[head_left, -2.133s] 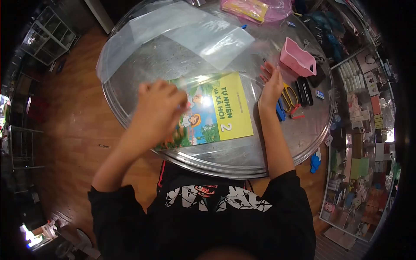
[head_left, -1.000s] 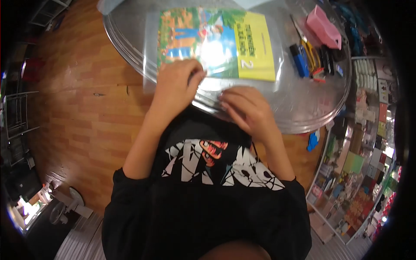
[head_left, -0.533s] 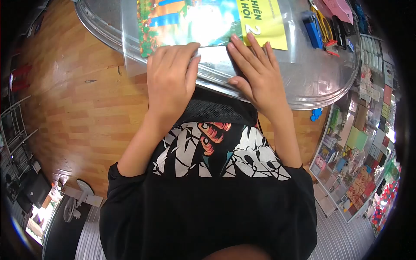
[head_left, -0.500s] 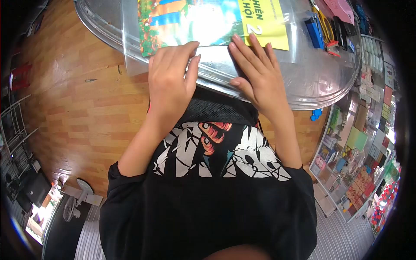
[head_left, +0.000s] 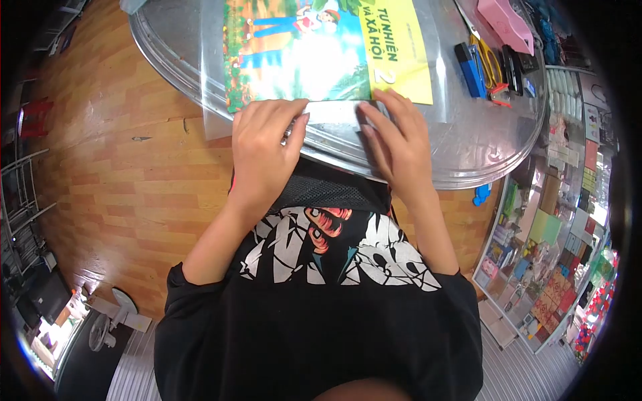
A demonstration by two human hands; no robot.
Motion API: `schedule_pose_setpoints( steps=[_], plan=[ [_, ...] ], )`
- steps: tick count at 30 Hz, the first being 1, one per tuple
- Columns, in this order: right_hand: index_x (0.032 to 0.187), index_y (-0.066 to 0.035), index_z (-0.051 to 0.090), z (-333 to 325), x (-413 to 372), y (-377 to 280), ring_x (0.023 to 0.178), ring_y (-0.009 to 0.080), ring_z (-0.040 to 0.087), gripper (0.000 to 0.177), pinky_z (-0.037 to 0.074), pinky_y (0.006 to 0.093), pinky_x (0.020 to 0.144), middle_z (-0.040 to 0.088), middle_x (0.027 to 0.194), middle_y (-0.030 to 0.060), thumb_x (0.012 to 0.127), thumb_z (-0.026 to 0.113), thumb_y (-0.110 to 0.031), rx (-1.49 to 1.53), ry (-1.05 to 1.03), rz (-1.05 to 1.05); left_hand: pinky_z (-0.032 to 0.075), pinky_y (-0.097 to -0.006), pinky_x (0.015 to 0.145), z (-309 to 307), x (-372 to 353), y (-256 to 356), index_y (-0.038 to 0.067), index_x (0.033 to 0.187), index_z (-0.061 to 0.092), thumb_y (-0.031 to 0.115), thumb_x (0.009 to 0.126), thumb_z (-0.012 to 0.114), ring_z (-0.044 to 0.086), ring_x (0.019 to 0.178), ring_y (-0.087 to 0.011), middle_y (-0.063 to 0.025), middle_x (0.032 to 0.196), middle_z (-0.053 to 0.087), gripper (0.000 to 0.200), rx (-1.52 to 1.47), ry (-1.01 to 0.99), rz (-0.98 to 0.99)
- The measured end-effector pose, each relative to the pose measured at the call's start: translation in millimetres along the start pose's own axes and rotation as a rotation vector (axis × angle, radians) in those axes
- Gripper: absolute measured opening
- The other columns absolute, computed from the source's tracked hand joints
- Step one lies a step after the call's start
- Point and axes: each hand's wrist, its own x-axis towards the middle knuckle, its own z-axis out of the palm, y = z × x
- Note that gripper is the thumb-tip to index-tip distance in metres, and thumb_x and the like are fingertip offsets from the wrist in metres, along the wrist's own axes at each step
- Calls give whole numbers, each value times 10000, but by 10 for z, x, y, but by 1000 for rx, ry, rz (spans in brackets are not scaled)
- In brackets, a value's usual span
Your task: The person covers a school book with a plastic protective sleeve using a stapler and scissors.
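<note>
On the surface point(head_left: 481, 144), near edge: one Vietnamese textbook point(head_left: 267, 73), clear plastic film point(head_left: 212, 80) beyond its sides; left hand point(head_left: 262, 137) at its lower border; right hand point(head_left: 404, 147), flatter earlier, now curled there, suggesting fingertip work; cannot tell what either grip holds.

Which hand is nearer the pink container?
Right. The right hand is at the near edge of the book, short of the pink container and to its left; the left hand is farther left along that edge.

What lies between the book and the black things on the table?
In the head view: clear plastic, tabletop, a blue object, then yellow-handled scissors.
</note>
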Motion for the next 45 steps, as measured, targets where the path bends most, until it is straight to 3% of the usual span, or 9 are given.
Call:
schedule_pose_setpoints(
  steps=[1, 5, 17, 19, 26, 33, 38, 42, 45],
  plan=[
    [898, -96, 598, -7, 6, -1, 975, 245, 461, 228, 354, 367, 827, 530, 957, 59, 676, 648, -103, 4, 87, 15, 375, -314, 718, -13, 15, 9, 53, 842, 622, 86, 707, 620, 534, 770, -212, -62, 789, 599, 139, 0, -30, -17],
    [841, -128, 603, -100, 121, 96, 839, 230, 458, 218, 353, 340, 729, 508, 842, 20, 637, 681, -139, -151, 106, 70, 359, -312, 723, -54, 68, 23, 61, 840, 626, 100, 705, 620, 526, 771, -209, -59, 781, 590, 140, -23, -68, -36],
    [830, -111, 601, -252, 381, 305, 852, 230, 464, 275, 364, 344, 731, 516, 857, 36, 593, 702, -209, -133, 24, -84, 326, -308, 708, -267, 271, 27, 75, 803, 619, 148, 699, 628, 517, 766, -197, -39, 746, 579, 128, 38, -26, 93],
    [829, -109, 601, -250, 393, 332, 852, 230, 465, 277, 366, 346, 735, 517, 856, 37, 592, 702, -210, -137, 30, -90, 326, -319, 734, -280, 267, 41, 79, 827, 619, 165, 698, 633, 512, 819, -199, -42, 813, 577, 156, 22, -108, 72],
    [759, -91, 595, -407, 539, 336, 813, 217, 488, 202, 365, 339, 725, 549, 804, 27, 637, 679, -230, -132, 135, -161, 313, -348, 773, -226, 272, 89, 82, 884, 598, 196, 704, 618, 452, 940, -213, -48, 950, 520, 214, 153, -46, 209],
    [732, -89, 584, -454, 722, 387, 778, 193, 503, 139, 360, 318, 697, 555, 750, 10, 686, 642, -206, -228, 194, -338, 347, -331, 727, -332, 617, 20, 79, 855, 603, 198, 739, 604, 532, 811, -208, -55, 834, 595, 166, 227, -185, 272],
    [770, -83, 578, -486, 703, 420, 793, 179, 514, 134, 377, 316, 702, 555, 757, 17, 678, 624, -168, -161, 67, -405, 383, -346, 652, -338, 788, -52, 65, 761, 601, 210, 744, 581, 548, 683, -232, -69, 683, 576, 148, 194, -186, 380],
    [764, -75, 574, -471, 684, 440, 795, 186, 516, 110, 385, 315, 705, 554, 762, 27, 676, 602, -134, -160, 42, -412, 400, -347, 633, -340, 848, -53, 63, 748, 601, 215, 749, 575, 551, 651, -243, -76, 673, 578, 155, 182, -173, 405],
    [749, -51, 562, -472, 700, 462, 767, 220, 519, 115, 390, 330, 678, 544, 747, 52, 668, 634, -92, -132, 26, -388, 405, -327, 648, -384, 886, -39, 54, 827, 611, 212, 759, 579, 568, 695, -238, -90, 792, 613, 175, 166, -273, 349]
  ],
)
